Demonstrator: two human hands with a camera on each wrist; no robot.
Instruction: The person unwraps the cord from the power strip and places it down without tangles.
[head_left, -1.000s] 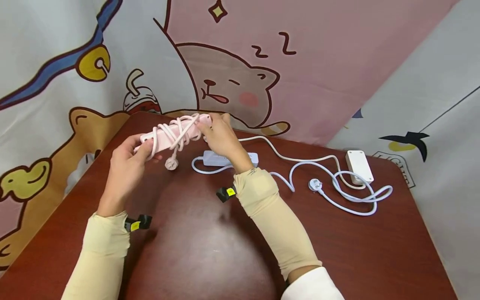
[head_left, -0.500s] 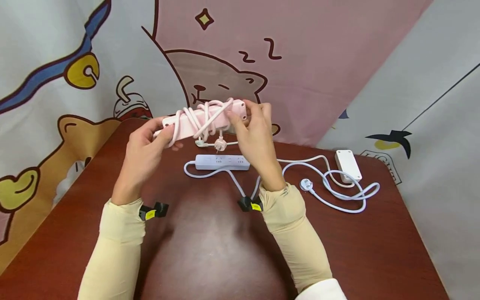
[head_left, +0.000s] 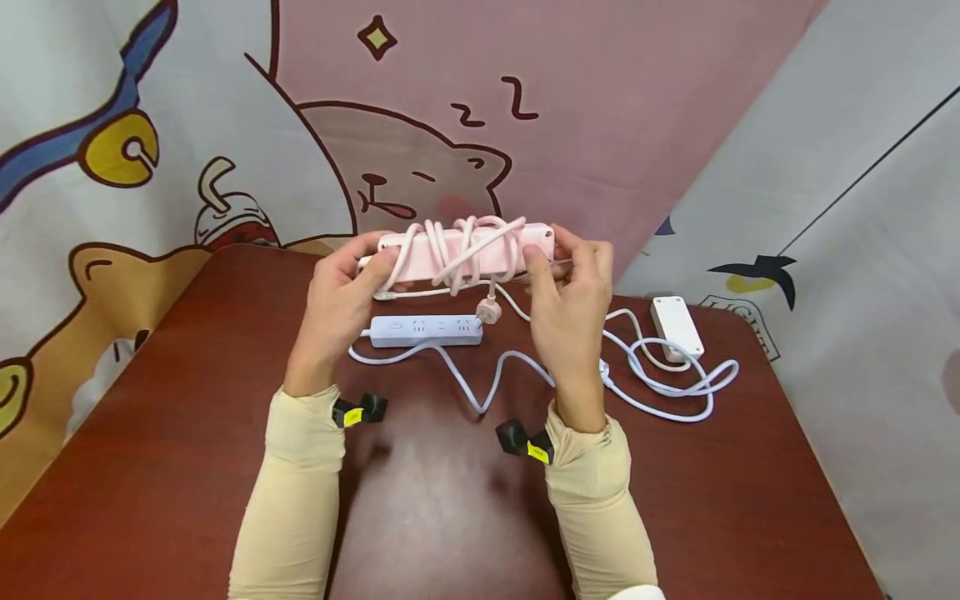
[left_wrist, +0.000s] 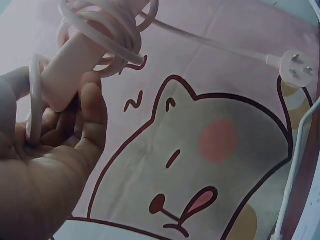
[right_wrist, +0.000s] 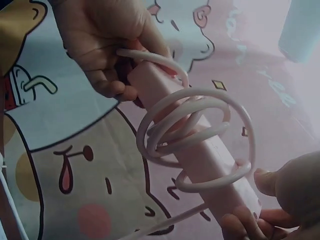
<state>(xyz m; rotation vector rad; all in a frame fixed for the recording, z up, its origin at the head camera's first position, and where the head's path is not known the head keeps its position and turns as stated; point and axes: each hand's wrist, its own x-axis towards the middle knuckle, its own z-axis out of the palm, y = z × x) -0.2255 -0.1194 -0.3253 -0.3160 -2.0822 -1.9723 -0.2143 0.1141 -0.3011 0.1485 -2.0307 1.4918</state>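
Observation:
A pink power strip (head_left: 491, 261), its own pale pink cord wound round it in several loops, is held level above the far part of the table. My left hand (head_left: 333, 302) grips its left end, thumb in front and fingers behind. On the right end, my right hand (head_left: 572, 312) pinches it between thumb and fingers. From the windings hangs the pink plug (head_left: 488, 311); in the left wrist view the plug (left_wrist: 296, 69) shows its pins. The right wrist view has the looped cord (right_wrist: 245, 120) loosely round the strip (right_wrist: 210, 155), with both hands at its ends.
Below lies a white power strip (head_left: 427, 335) on the brown table (head_left: 442, 500). Its white cord (head_left: 480, 408) runs right into a loose coil near a white box (head_left: 677, 327). A thinner white cord (head_left: 427, 292) runs behind. A cartoon-printed curtain (head_left: 420, 150) borders the table.
Both hands have carried the pink power strip to the right and levelled it. The right hand keeps its hold on the right end. The head view has shifted slightly to the right.

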